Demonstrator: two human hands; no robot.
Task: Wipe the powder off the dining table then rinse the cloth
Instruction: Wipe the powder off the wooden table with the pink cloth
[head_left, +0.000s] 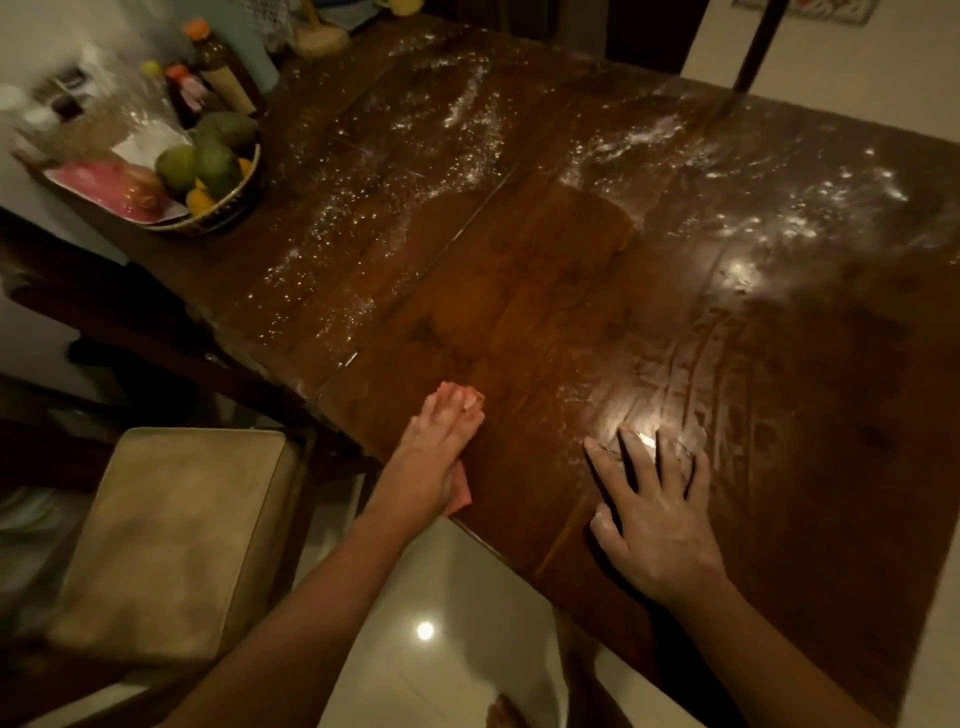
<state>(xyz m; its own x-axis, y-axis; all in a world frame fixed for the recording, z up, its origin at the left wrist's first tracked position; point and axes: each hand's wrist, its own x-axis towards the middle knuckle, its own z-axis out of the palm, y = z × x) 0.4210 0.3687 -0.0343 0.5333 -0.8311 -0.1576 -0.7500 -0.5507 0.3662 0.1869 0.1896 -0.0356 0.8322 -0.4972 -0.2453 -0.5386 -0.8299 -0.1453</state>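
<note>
White powder (779, 223) streaks the far half of the dark wooden counter (519, 291); my left hand (441, 447) presses flat on the pink cloth (460, 494) at the near edge, right hand (654, 519) splayed flat, bracing. I'd sweep long overlapping strokes inward.

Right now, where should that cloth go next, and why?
Probably slide the pink cloth under the left hand forward and left into the powder beyond it: the table just ahead looks wiped, while white specks cover the far side.
</note>
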